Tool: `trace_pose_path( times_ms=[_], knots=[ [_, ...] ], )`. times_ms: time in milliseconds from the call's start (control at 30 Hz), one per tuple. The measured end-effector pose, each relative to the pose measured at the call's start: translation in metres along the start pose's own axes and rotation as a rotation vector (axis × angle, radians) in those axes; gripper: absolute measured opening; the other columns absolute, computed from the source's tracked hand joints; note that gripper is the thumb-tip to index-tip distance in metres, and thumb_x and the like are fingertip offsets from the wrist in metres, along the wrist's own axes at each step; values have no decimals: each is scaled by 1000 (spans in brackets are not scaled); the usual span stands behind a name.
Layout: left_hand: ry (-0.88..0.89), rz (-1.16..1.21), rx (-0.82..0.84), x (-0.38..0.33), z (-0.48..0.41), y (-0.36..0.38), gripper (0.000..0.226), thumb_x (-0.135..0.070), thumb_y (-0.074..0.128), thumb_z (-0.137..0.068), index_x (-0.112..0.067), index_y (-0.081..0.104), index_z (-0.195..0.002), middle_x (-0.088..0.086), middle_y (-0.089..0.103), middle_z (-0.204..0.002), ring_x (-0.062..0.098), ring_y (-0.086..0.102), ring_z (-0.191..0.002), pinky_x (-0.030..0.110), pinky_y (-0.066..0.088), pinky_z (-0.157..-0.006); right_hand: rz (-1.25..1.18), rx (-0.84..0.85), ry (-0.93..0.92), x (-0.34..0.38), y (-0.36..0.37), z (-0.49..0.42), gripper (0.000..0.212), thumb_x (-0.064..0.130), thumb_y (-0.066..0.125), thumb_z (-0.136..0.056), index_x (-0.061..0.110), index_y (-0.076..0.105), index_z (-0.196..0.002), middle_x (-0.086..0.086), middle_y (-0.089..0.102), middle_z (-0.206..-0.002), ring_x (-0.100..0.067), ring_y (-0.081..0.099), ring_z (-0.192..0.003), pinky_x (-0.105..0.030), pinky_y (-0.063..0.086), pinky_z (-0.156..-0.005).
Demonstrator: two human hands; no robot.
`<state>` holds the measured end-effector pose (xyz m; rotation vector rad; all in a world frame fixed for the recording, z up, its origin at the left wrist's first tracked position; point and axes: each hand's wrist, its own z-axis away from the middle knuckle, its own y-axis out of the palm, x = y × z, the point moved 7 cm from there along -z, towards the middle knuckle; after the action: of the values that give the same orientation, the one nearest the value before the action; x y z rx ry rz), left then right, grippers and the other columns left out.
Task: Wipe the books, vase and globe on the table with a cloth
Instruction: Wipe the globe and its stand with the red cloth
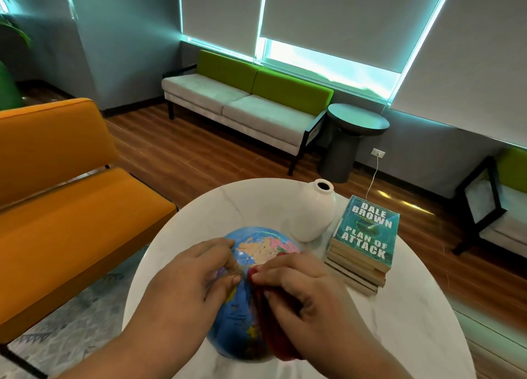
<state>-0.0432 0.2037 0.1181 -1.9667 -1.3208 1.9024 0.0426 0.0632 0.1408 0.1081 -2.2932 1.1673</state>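
Observation:
A blue globe (pixel 251 244) sits on the round white marble table (pixel 399 321). My left hand (pixel 185 281) grips the globe's left side, fingers curled on it. My right hand (pixel 302 290) presses a dark red cloth (pixel 271 330) against the globe's right side; most of the cloth lies under the hand. A white vase (pixel 313 213) stands upright just behind the globe. To the right a stack of several paperback books (pixel 365 241) lies flat, with a teal cover on top.
An orange bench (pixel 62 196) stands left of the table. A green-and-grey sofa (pixel 245 105) lines the far wall with a dark round side table (pixel 353 133) beside it. Another chair (pixel 496 202) is at the right. A white cable (pixel 373 176) hangs from the wall socket.

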Motion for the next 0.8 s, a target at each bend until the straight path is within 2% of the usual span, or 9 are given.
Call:
trace_pose_path(
  times_ms=[67, 133, 233, 333, 467, 567, 667, 733, 800],
  knots=[
    [-2, 9, -4, 0, -1, 0, 18, -24, 67, -84, -40, 58, -85, -44, 52, -112, -9, 49, -110, 34, 50, -90, -19, -1, 63, -8, -1, -3, 23, 24, 62, -83, 36, 71, -101, 24, 63, -104, 3, 57, -104, -11, 42, -92],
    [-20, 27, -5, 1, -1, 0, 17, -24, 67, -85, -39, 58, -86, -43, 54, -107, -9, 50, -108, 35, 51, -91, -73, -74, 216, -29, -11, -7, 27, 18, 68, -83, 41, 71, -97, 27, 64, -102, 5, 57, -103, -9, 41, -92],
    [-39, 43, 5, 3, -1, 1, 22, -28, 66, -86, -47, 59, -92, -35, 60, -106, -6, 54, -103, 32, 53, -90, -64, -112, 404, -54, -18, -12, 33, 14, 66, -85, 47, 68, -87, 28, 65, -94, 12, 55, -98, -11, 45, -90],
    [-53, 58, 20, 5, 0, 1, 26, -28, 65, -87, -54, 57, -88, -31, 63, -111, -8, 55, -103, 30, 54, -88, 8, -58, 289, -36, -12, -14, 24, 18, 63, -87, 40, 71, -94, 25, 62, -99, 6, 55, -102, -8, 41, -91],
    [-10, 45, 44, 3, 1, 2, 34, -26, 66, -87, -58, 54, -85, -35, 60, -115, -12, 54, -108, 25, 52, -91, 27, 168, 80, -5, 4, -15, 25, 25, 59, -86, 37, 70, -105, 26, 58, -109, 1, 51, -109, -9, 36, -96],
    [-6, 58, 57, 4, 2, 4, 38, -27, 66, -87, -63, 54, -91, -40, 58, -111, -21, 50, -104, 16, 49, -90, 35, 166, 172, -23, -7, -26, 25, 23, 61, -90, 41, 69, -105, 29, 56, -107, 7, 47, -108, -4, 32, -93],
    [-4, 52, 81, 6, 2, 7, 46, -29, 65, -88, -71, 50, -98, -35, 60, -104, -18, 51, -105, 8, 42, -90, 105, 96, 331, -47, -18, -30, 24, 22, 57, -93, 38, 68, -106, 29, 52, -103, 14, 45, -101, -5, 37, -92],
    [3, 33, 84, 5, 1, 7, 47, -31, 63, -88, -73, 47, -100, -34, 61, -100, -16, 51, -105, 4, 40, -87, 112, 90, 319, -42, -15, -28, 23, 23, 58, -92, 36, 69, -107, 27, 50, -102, 11, 47, -101, -9, 39, -92],
    [20, 15, 89, 3, 1, 6, 47, -31, 63, -88, -72, 48, -104, -44, 56, -98, -24, 46, -101, 0, 38, -84, 75, 146, 198, -23, -5, -25, 22, 25, 59, -91, 35, 70, -107, 27, 50, -104, 6, 48, -104, -10, 38, -92]
  ],
)
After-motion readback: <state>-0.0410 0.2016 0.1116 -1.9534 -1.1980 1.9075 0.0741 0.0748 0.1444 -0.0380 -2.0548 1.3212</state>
